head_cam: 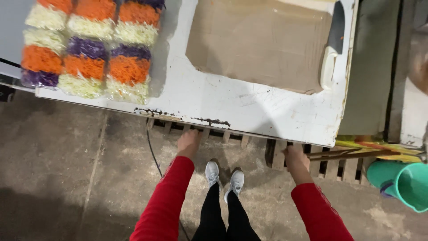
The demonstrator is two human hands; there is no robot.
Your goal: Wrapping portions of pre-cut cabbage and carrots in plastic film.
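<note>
I stand in front of a white, scratched metal table (249,107) with rusty chips along its near edge. My left hand (188,142) reaches down below that edge and touches a wooden pallet (223,135) under the table. My right hand (295,157) rests on the pallet slats further right. Both arms wear red sleeves. Whether the fingers grip the wood is hidden; neither hand carries a loose object. On the table's left part lie several clear packs of shredded vegetables (87,49) in white, orange and purple bands.
A sheet of brown cardboard (263,42) lies on the table's right half, with a knife (332,53) beside it. A teal bucket (408,183) stands at the right. A black cable (154,154) runs across the concrete floor. My grey shoes (224,176) are between my arms.
</note>
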